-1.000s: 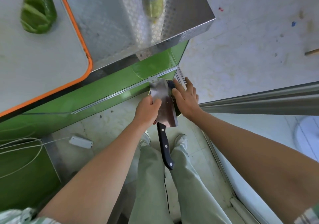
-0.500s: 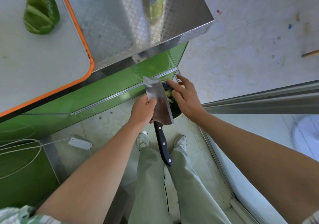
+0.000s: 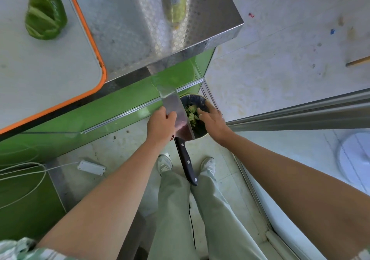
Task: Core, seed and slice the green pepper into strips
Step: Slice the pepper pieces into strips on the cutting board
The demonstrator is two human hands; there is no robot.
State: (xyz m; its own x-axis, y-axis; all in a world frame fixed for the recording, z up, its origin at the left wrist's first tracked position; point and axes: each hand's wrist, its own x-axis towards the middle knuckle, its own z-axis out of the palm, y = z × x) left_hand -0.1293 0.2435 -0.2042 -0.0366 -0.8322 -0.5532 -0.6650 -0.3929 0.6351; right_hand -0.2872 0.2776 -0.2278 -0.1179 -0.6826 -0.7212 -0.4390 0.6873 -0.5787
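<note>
Left hand (image 3: 160,126) grips the cleaver (image 3: 180,123) by its blade, with the flat tilted over the floor bin (image 3: 193,99), evidently so the scraps (image 3: 191,115) drop inside. Right hand (image 3: 214,122) hangs loosely spread over the bin's right rim and holds nothing. Green pepper (image 3: 45,13), opened, lies far left on the cutting board (image 3: 40,75), well apart. Room is tight: the worktop (image 3: 130,29) corner overhangs on the far side and a metal rail (image 3: 300,109) bounds the right.

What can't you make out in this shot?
Head view only.
The bottle: top cut off by the frame edge; label too small to read.
The bin: partly hidden behind the knife and right hand.
The scraps in it: too small to tell seeds from core.
</note>
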